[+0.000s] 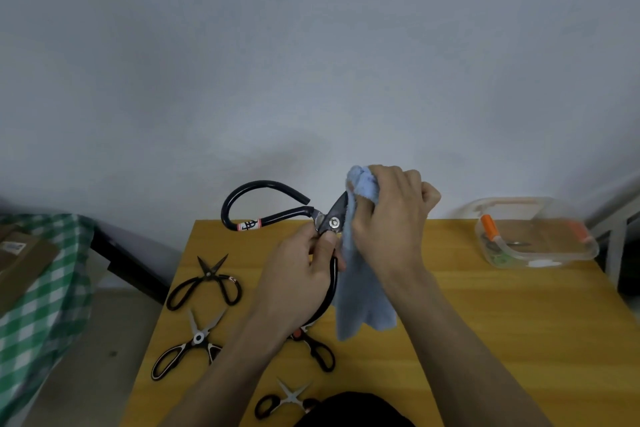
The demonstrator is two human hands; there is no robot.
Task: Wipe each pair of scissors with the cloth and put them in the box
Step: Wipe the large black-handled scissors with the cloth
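Red-banded label — writing unreadable — large scissors.

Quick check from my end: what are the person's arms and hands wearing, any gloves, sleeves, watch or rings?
Nothing visible is worn. The left hand and right hand are bare, with no gloves, and no rings show. Both forearms are uncovered down to the bottom edge of the view, with no sleeves, watch or bands in sight.
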